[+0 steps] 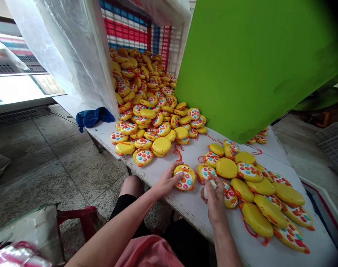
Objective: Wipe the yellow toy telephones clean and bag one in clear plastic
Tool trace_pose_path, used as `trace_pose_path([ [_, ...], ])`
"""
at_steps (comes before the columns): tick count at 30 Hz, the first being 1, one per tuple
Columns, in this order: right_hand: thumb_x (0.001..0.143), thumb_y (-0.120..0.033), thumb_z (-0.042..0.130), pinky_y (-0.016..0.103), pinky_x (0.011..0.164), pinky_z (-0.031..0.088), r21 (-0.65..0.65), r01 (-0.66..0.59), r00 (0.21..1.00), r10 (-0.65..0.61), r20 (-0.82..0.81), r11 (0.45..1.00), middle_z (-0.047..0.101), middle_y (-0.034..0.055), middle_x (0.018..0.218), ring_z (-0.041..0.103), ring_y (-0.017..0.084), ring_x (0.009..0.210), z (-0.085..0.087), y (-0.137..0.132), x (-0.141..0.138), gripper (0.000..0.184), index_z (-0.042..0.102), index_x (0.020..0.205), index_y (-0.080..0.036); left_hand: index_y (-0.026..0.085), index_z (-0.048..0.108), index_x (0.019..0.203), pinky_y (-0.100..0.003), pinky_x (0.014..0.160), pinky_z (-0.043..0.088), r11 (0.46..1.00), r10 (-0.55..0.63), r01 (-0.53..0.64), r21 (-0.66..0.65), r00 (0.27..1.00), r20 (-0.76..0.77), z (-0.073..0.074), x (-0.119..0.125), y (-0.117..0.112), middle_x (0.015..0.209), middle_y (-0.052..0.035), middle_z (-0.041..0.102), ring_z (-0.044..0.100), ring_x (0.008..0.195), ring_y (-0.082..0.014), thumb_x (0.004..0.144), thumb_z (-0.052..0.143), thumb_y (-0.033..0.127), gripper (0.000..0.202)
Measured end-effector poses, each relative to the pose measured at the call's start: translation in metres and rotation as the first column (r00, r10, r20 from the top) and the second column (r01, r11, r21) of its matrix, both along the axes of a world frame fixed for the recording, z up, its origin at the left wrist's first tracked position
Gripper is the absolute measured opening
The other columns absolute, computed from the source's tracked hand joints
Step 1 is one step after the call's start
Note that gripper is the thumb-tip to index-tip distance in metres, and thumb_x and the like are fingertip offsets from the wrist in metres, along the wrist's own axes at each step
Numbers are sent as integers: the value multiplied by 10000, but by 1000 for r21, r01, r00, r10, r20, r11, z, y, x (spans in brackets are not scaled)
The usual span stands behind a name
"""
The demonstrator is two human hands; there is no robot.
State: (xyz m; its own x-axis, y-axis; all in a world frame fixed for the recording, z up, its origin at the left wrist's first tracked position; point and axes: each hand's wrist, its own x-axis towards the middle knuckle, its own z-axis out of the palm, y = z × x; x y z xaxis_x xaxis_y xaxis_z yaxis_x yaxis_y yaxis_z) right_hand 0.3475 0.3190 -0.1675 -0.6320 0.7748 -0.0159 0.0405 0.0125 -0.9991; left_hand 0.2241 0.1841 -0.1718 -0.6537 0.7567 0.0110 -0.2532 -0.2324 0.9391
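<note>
My left hand (166, 181) grips the near edge of a yellow duck-shaped toy (185, 177) with coloured buttons, lying face up on the white table (191, 207). My right hand (215, 196) is closed round a small white object (206, 191) that I cannot name, just right of that toy. A row of the same yellow toys (258, 193) lies to the right of my right hand, some face up, some face down. A big heap of these toys (146, 104) rises at the far left of the table, with red cords among them.
A large green panel (249, 63) stands over the table's far right. Clear plastic sheeting (74, 48) hangs at the left, with a blue cloth (92, 116) below it. A red stool (84, 220) and stone floor lie left of my knees. White crates (334, 141) sit at the far right.
</note>
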Motion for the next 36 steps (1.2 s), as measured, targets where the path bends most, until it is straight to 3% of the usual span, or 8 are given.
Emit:
trace_pose_path([
  [4,826,-522,612,225,444,375,-51,-116,992,113,-59,992,624,-18,840,503,118,533,6,3,-2,400,521,1112,-257,201,472,1274,-336,880,498,1000,7,-7,8,998,63,3,0,0,1175,-69,615,611,1013,-204,820,656,448,548],
  [10,752,-526,697,318,600,496,-16,-275,952,275,134,961,711,50,858,638,233,724,10,-2,-16,486,640,1092,-183,205,511,1242,-332,886,482,995,-55,46,89,993,100,-3,0,-2,1175,-69,617,607,1022,-211,804,665,465,532],
  [18,752,-597,614,359,676,515,289,-117,978,61,198,950,716,96,828,655,281,788,7,-17,-28,442,627,910,-184,187,558,1141,-326,840,501,991,132,-132,-29,991,-19,-14,3,6,1050,-57,639,604,941,-203,821,621,495,448],
  [25,859,-621,488,287,565,472,68,-155,977,143,160,986,639,27,897,582,192,710,-1,4,-20,447,542,1088,-240,190,528,1178,-344,876,496,992,119,-122,-39,990,-78,-18,0,12,1077,-59,640,606,984,-206,875,537,511,442],
  [28,859,-542,568,316,756,488,202,-246,967,226,119,948,613,28,943,578,201,862,7,12,-15,335,570,1004,-241,181,545,1153,-337,860,495,990,123,-130,-61,987,-104,-18,0,11,1050,-57,650,608,957,-199,890,508,517,428],
  [31,825,-467,657,386,996,394,304,-378,926,358,121,875,605,61,1154,524,249,1135,19,17,-13,253,651,921,-233,172,566,1135,-311,827,491,983,124,-146,-114,976,-178,-16,1,9,1003,-49,658,604,912,-185,907,484,501,409],
  [34,825,-432,671,411,1076,336,162,-534,845,517,133,830,541,57,1341,447,268,1276,26,14,-15,223,704,933,-240,176,581,1129,-306,848,482,973,126,-172,-153,954,-272,-12,5,8,1001,-45,665,603,926,-184,932,442,482,389],
  [36,832,-409,669,410,1070,363,1,-597,800,595,71,802,556,44,1344,469,254,1268,26,8,-18,285,679,1076,-262,177,582,1130,-308,880,473,969,125,-185,-163,939,-319,-8,8,7,1025,-50,668,604,963,-188,947,418,459,375],
])
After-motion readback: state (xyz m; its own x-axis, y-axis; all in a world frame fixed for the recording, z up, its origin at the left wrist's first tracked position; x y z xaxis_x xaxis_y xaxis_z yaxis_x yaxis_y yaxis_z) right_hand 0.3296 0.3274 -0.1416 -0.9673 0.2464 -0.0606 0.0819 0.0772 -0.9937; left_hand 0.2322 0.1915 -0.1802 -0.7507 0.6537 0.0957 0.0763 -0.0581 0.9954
